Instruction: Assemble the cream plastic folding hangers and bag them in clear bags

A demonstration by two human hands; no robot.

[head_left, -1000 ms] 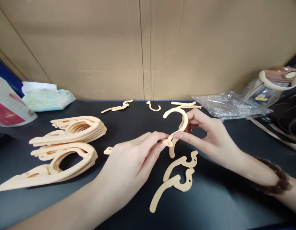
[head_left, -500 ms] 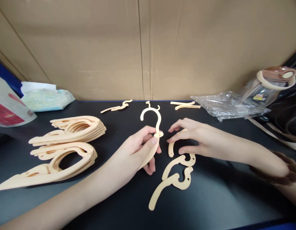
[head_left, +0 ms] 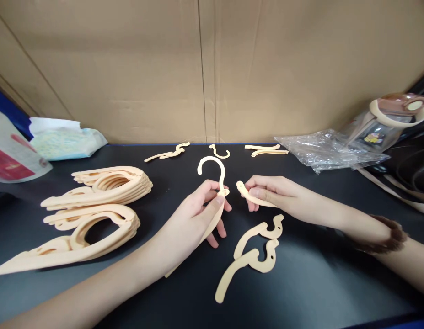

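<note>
Left hand [head_left: 193,212] pinches a hook [head_left: 222,171] at its base (probably for steadiness); near that grip, right hand [head_left: 278,193] pinches a curved bar [head_left: 244,191].

A left hand [head_left: 189,212] hides much of a hooked beige piece [head_left: 222,170], a right hand [head_left: 278,191] part of a curved strip [head_left: 245,192]; the left edge crops a red-and-white container [head_left: 18,153].

Hanger hook [head_left: 222,172]: bright, fairly crisp.
Cardboard panel [head_left: 157,68]: soft, even, moderate light behind the hook.
Black tabletop [head_left: 184,301]: dark around the hook, greyish sheen nearer the viewer on both sides.
Clear plastic bag [head_left: 318,148]: sharp white glints, right of the hook.
Drinking bottle [head_left: 376,135]: far right of the hook, stretched, softly blurred.
White-and-red container [head_left: 16,153]: far left of the hook, slanted by edge distortion, soft.
</note>
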